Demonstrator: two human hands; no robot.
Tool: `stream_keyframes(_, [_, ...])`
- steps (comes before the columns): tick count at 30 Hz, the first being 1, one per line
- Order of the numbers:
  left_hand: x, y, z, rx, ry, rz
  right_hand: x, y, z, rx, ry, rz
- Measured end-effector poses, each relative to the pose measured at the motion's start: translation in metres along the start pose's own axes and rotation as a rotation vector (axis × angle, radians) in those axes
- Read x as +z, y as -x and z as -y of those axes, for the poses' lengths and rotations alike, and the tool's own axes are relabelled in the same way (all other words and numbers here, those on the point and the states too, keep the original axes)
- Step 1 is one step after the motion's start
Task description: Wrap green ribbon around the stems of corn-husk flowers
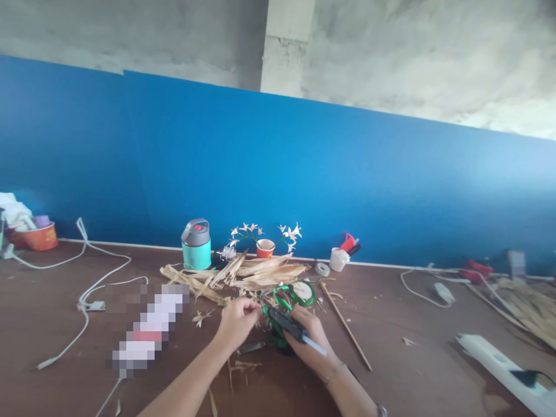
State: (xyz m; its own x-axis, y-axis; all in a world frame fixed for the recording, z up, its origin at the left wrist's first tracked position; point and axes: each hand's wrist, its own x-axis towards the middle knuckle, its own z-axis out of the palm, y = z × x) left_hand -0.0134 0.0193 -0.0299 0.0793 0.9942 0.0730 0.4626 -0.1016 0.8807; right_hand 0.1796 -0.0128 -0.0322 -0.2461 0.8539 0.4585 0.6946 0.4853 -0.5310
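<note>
My right hand (310, 339) is closed around a black glue gun (289, 327), a pale glue stick poking out of its back end toward me. My left hand (237, 321) is pinched shut on a small piece I cannot make out, right at the gun's tip. Just beyond both hands lie loops of green ribbon (289, 294) and a heap of dried husk strips (247, 273). A thin wooden stick (346, 326) lies to the right of my right hand.
Along the blue wall stand a teal flask (196, 245), an orange cup with white paper flowers (265, 248), a white mug of tools (339, 258) and a tape roll (322, 269). White cables (93, 284) lie left; a power strip (506, 365) lies right.
</note>
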Motion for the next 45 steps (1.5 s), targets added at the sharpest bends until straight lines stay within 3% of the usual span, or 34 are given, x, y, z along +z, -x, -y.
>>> stream_keyframes(45, [0.0006, 0.0016, -0.0016, 0.014, 0.029, 0.021, 0.0027, 0.0003, -0.0072, -0.001, 0.01, -0.022])
